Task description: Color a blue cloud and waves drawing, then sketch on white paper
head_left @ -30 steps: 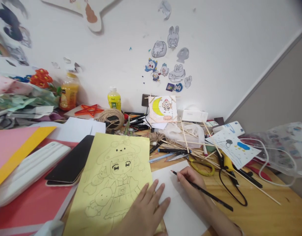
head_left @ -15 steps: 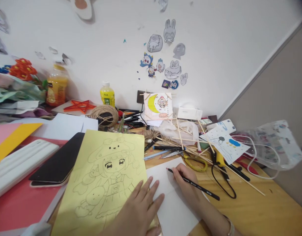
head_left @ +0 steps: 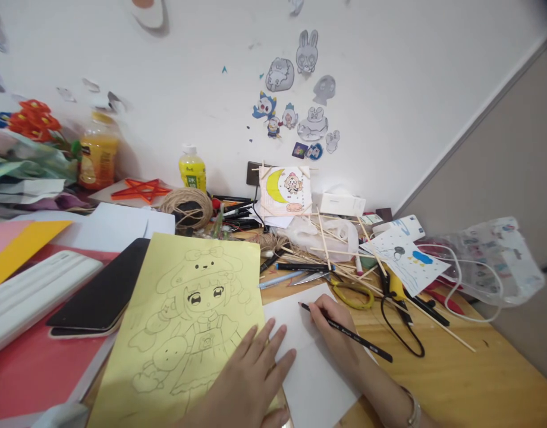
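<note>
My right hand (head_left: 330, 327) grips a black pencil (head_left: 360, 337), its tip close to the upper part of a white sheet of paper (head_left: 307, 377). I cannot tell whether the tip touches the paper. Flat and with fingers spread, my left hand (head_left: 251, 371) rests across the edges of the white sheet and a yellow sheet (head_left: 135, 321). On the yellow sheet is a line drawing of a girl in a dog-eared hat, with a small plush figure beside her. The white sheet shows no clear marks.
Yellow-handled scissors (head_left: 351, 294), a glue gun (head_left: 395, 285) and thin wooden sticks (head_left: 329, 244) lie beyond my right hand. To the left are a black tablet (head_left: 99, 291) and a white case (head_left: 41, 297). Twine (head_left: 186, 208) and bottles (head_left: 192, 169) stand along the wall.
The whole view has shifted slightly. Both hands keep nearly the same place on the sheets, and the pencil stays in my right hand.
</note>
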### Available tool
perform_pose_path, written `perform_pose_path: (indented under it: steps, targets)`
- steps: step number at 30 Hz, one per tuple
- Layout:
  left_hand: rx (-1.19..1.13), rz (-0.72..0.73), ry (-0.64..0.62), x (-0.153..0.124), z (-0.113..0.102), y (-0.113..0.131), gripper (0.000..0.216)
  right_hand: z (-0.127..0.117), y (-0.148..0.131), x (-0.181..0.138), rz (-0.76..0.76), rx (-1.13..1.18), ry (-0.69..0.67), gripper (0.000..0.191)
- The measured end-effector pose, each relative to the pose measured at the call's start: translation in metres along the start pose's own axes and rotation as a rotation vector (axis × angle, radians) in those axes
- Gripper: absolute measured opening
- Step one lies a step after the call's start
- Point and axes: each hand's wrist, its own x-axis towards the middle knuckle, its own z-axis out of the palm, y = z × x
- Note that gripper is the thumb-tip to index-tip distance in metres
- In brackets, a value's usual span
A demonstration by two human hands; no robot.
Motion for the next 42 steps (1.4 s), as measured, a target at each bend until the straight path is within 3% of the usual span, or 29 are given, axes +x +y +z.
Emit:
perform_pose_path:
  steps: [14,24,28,42]
  targets:
    - [0.015,-0.015,-0.042,0.0032,-0.0028,0.0017,0.065,-0.0016,-0.0044,0.0007,0.039,0.05,-0.012,0.032]
    - [-0.02,-0.01,0.018,-0.001,0.0038,-0.0003,0.065,-0.0017,-0.0069,0.0016,0.062,0.054,0.026,0.033]
    - [-0.003,-0.011,0.004,-0.0008,0.003,-0.0005,0.065,-0.0021,-0.0078,0.0015,0.045,0.066,-0.026,0.032]
    - [0.012,-0.01,-0.016,0.0008,0.0029,-0.0009,0.066,-0.0009,-0.0065,0.0016,0.054,0.027,0.072,0.033]
